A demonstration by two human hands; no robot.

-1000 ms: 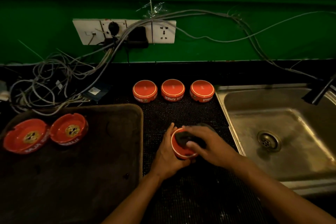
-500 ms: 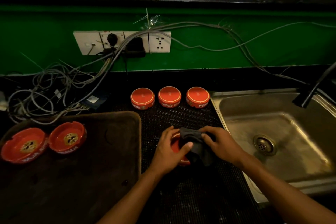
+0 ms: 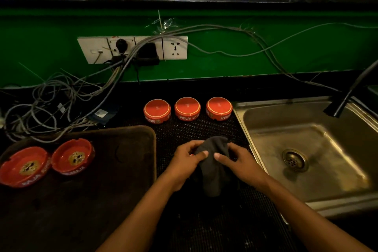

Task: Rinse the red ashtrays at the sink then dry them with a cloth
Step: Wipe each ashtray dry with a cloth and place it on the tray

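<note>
My left hand (image 3: 183, 162) and my right hand (image 3: 240, 162) meet over the black mat, both closed around a dark grey cloth (image 3: 212, 172). The cloth wraps a red ashtray (image 3: 191, 154), of which only a sliver shows by my left fingers. Three red ashtrays stand upside down in a row behind my hands: one on the left (image 3: 157, 111), one in the middle (image 3: 187, 108), one on the right (image 3: 219, 108). Two more sit upright on the dark tray (image 3: 122, 180) at the left, the outer ashtray (image 3: 22, 166) beside the inner ashtray (image 3: 72, 156).
A steel sink (image 3: 306, 145) with a drain lies to the right, with a dark faucet (image 3: 347, 96) over its far corner. A tangle of grey cables (image 3: 51, 104) and a wall socket strip (image 3: 133, 49) fill the back left against the green wall.
The cloth has moved from inside the held ashtray to draped over it, hiding almost all of it. Both hands shifted slightly away from me, and the view tilted up.
</note>
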